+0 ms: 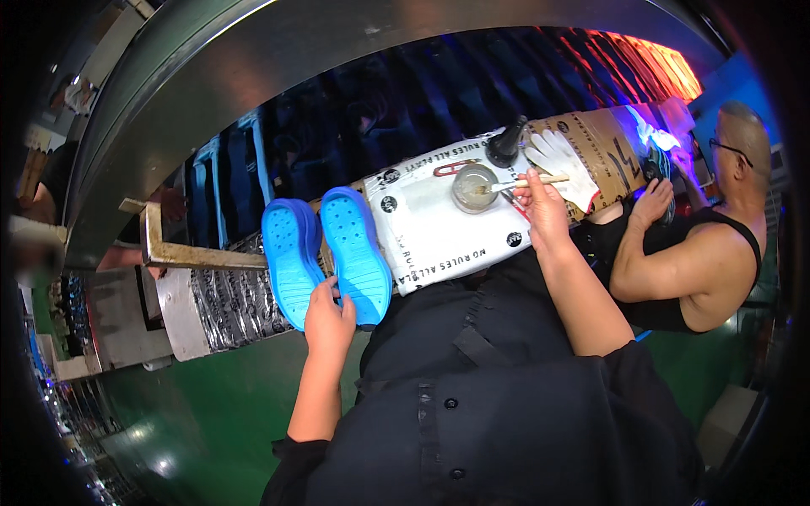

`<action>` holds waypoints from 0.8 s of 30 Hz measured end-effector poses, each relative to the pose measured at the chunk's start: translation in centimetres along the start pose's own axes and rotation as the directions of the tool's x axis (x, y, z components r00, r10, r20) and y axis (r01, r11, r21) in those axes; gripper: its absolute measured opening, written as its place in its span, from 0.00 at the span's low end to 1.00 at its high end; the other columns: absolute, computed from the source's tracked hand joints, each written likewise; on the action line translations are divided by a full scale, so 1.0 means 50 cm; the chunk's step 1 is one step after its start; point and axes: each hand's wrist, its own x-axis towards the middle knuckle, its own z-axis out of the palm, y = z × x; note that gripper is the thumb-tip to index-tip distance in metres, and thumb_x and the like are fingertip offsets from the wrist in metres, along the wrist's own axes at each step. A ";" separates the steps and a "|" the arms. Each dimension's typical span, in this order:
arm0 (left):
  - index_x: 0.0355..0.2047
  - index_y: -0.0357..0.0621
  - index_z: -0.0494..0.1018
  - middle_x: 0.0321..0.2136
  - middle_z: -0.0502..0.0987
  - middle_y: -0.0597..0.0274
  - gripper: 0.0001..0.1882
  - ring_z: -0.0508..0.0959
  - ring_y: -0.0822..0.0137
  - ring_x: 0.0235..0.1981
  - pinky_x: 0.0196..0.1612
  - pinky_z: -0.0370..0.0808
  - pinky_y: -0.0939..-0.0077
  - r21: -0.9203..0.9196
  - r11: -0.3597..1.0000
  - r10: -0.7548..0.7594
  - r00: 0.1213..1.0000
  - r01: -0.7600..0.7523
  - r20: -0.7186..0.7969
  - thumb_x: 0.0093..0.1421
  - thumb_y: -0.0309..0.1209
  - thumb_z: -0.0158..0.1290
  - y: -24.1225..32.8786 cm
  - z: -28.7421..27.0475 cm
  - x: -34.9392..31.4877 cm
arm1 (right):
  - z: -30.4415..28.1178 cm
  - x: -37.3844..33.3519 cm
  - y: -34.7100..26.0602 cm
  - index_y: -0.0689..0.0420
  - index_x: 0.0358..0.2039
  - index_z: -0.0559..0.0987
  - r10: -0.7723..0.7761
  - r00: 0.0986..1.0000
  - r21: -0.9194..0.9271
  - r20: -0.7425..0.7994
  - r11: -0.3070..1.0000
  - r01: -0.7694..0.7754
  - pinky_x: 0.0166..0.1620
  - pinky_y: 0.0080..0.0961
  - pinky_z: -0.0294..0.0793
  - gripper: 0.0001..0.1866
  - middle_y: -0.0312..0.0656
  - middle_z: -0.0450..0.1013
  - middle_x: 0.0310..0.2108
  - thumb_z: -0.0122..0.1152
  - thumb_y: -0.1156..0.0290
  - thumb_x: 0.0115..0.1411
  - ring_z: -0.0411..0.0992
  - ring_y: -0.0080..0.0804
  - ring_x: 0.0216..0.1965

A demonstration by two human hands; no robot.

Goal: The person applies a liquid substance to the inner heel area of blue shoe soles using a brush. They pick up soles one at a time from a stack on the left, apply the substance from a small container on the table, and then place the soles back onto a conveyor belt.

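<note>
Two bright blue clog soles (325, 253) lie side by side, studded undersides up, on the edge of a long bench, partly over a foil-wrapped stretch (228, 304) of it. The left hand (329, 320) rests at their near ends, fingers curled against the right-hand sole, touching rather than clearly clasping it; how far the fingers wrap under I cannot make out.

Further along, the right hand (544, 207) is closed on a thin wooden-handled brush (527, 182), whose tip dips into a small round glass dish (474, 188) of pale stuff. The dish sits on a white printed sheet (439, 232) covering the bench. Just beyond it stand a black funnel-shaped object (506, 145) and a white work glove (561, 160), lying on brown cardboard (603, 139).

At the right a second person in a black sleeveless top (675, 312) leans in; their hand (654, 201) rests by the bench end, where violet light washes out whatever lies there. Behind the bench, a dark tunnel under a curved metal hood (253, 51) hides its contents, apart from bluish ribs and a red glow at the far end.
</note>
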 end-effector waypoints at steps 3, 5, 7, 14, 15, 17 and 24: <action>0.39 0.35 0.68 0.29 0.75 0.50 0.15 0.76 0.50 0.25 0.31 0.73 0.59 0.158 0.986 0.050 0.999 -0.047 -0.010 0.51 0.27 0.53 0.004 0.019 0.032 | -0.009 -0.003 -0.005 0.59 0.35 0.79 -0.005 1.000 0.026 0.016 1.000 0.005 0.31 0.10 0.64 0.15 0.33 0.75 0.23 0.60 0.58 0.60 0.63 0.13 0.23; 0.36 0.36 0.67 0.27 0.75 0.49 0.13 0.76 0.47 0.25 0.30 0.73 0.57 0.204 0.979 -0.036 0.999 0.029 0.028 0.51 0.28 0.53 0.010 0.020 0.042 | -0.009 -0.014 -0.013 0.58 0.36 0.78 0.025 1.000 0.047 0.012 0.999 -0.025 0.32 0.10 0.64 0.15 0.33 0.74 0.24 0.59 0.57 0.61 0.63 0.13 0.23; 0.37 0.36 0.66 0.23 0.74 0.49 0.15 0.75 0.46 0.24 0.28 0.72 0.56 0.253 0.967 -0.025 0.999 0.015 0.036 0.50 0.28 0.52 0.012 0.021 0.047 | -0.012 -0.018 -0.021 0.58 0.37 0.78 0.051 0.999 0.064 0.016 0.997 -0.052 0.32 0.10 0.64 0.15 0.33 0.74 0.24 0.59 0.57 0.61 0.63 0.13 0.23; 0.49 0.34 0.63 0.31 0.76 0.62 0.20 0.77 0.71 0.29 0.29 0.74 0.73 -0.811 0.499 -0.230 0.949 0.306 0.217 0.57 0.29 0.49 0.011 0.042 0.026 | -0.010 -0.027 -0.049 0.57 0.37 0.77 0.173 0.985 0.110 0.009 0.979 -0.173 0.35 0.14 0.68 0.15 0.32 0.72 0.25 0.60 0.57 0.60 0.66 0.16 0.26; 0.49 0.34 0.63 0.31 0.76 0.62 0.20 0.77 0.71 0.29 0.29 0.74 0.73 -0.809 0.500 -0.230 0.948 0.310 0.221 0.57 0.29 0.49 0.028 0.037 0.028 | -0.011 -0.029 -0.053 0.56 0.37 0.77 0.192 0.981 0.120 -0.009 0.975 -0.189 0.36 0.15 0.69 0.15 0.32 0.72 0.25 0.61 0.56 0.59 0.67 0.17 0.27; 0.51 0.35 0.64 0.34 0.76 0.61 0.21 0.77 0.70 0.30 0.32 0.75 0.77 -0.763 0.190 -0.153 0.786 0.618 0.599 0.57 0.28 0.49 0.064 0.010 0.028 | -0.013 -0.032 -0.061 0.56 0.36 0.76 0.197 0.980 0.135 -0.015 0.972 -0.193 0.36 0.15 0.69 0.16 0.33 0.72 0.25 0.62 0.56 0.58 0.67 0.17 0.27; 0.58 0.40 0.59 0.37 0.74 0.60 0.26 0.75 0.74 0.28 0.24 0.72 0.82 -0.779 0.317 0.106 0.796 0.541 0.596 0.59 0.28 0.51 0.174 0.017 0.046 | 0.012 -0.066 -0.109 0.59 0.36 0.75 0.174 0.983 0.218 0.051 0.959 -0.181 0.34 0.15 0.68 0.15 0.36 0.72 0.24 0.60 0.58 0.60 0.69 0.19 0.27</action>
